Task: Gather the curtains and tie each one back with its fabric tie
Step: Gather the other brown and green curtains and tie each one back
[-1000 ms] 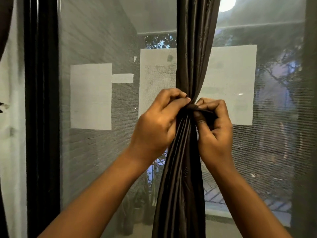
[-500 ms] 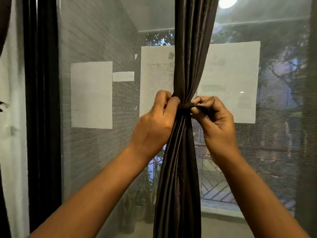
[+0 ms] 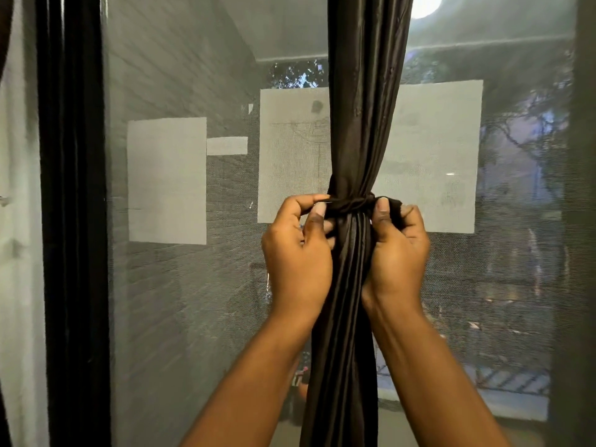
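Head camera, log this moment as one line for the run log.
stage: tying | curtain: gathered | fabric tie: wrapped round it | left hand: pinches one end | right hand: grips other end

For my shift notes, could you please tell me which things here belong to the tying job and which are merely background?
Job: curtain, fabric tie, left hand, right hand.
Background: paper sheets, window screen, black frame.

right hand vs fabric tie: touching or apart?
Touching. In the head view, the right hand pinches the fabric tie end between thumb and curled fingers, beside the gathered curtain; no gap shows.
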